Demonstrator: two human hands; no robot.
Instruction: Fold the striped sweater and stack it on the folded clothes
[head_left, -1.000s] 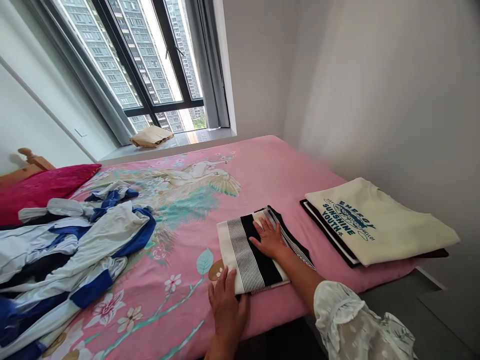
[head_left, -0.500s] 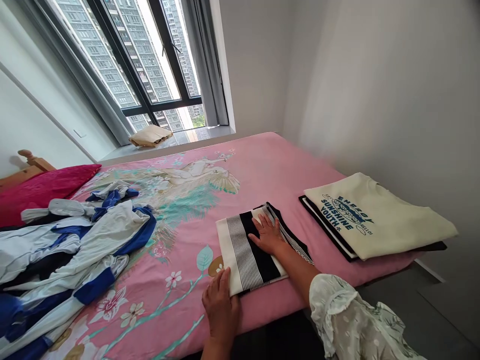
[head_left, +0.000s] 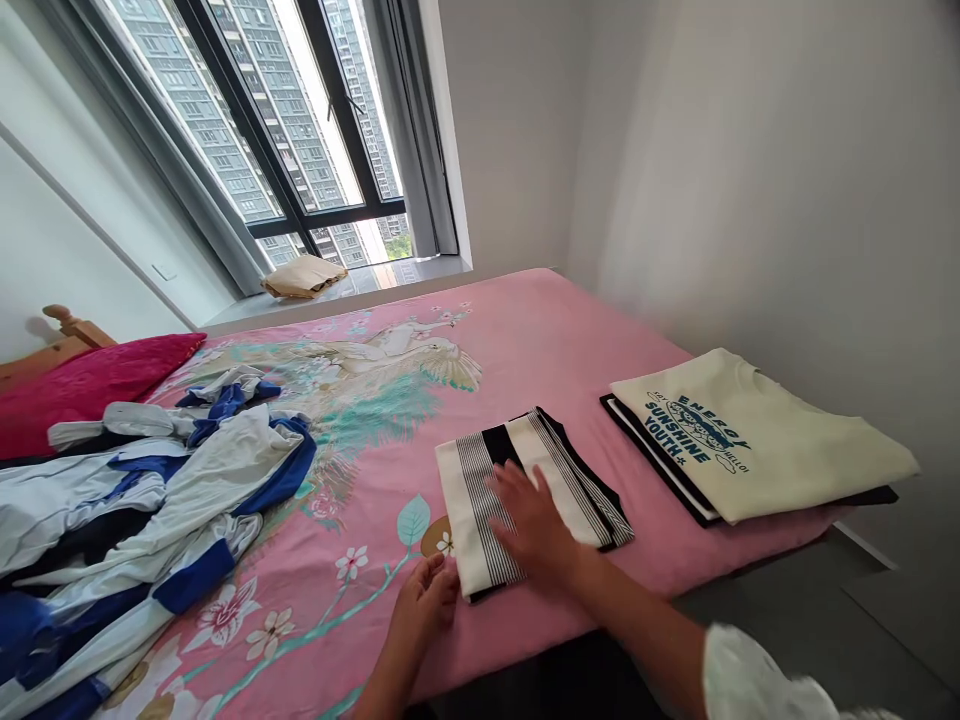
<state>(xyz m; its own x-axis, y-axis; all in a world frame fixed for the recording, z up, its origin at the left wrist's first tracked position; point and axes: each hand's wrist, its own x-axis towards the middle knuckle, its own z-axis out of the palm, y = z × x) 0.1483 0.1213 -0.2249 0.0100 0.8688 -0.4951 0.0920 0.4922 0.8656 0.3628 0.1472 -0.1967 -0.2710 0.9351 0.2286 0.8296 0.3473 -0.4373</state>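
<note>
A folded garment (head_left: 559, 450), cream with black bands and thin black stripes, lies flat on the bed near its front edge. My right hand (head_left: 536, 525) is over its lower middle, fingers spread, slightly blurred; whether the palm touches the cloth I cannot tell. Just beside the garment's lower left corner rests my left hand (head_left: 426, 600), its fingers loosely curled and holding nothing visible. To the right, a pale yellow shirt (head_left: 780, 430) with blue lettering tops a stack of folded clothes, with black and white cloth (head_left: 652, 460) showing underneath.
Loose white and blue clothes (head_left: 187, 500) are heaped on the left of the pink flowered bedspread (head_left: 525, 330). Behind them is a red pillow (head_left: 97, 385). A folded beige bundle (head_left: 304, 276) sits on the windowsill. The wall (head_left: 750, 200) borders the bed's right side.
My right hand has slid from the garment's upper middle down toward its near edge. My left hand has drawn slightly left, off the garment's corner, and its fingers have curled.
</note>
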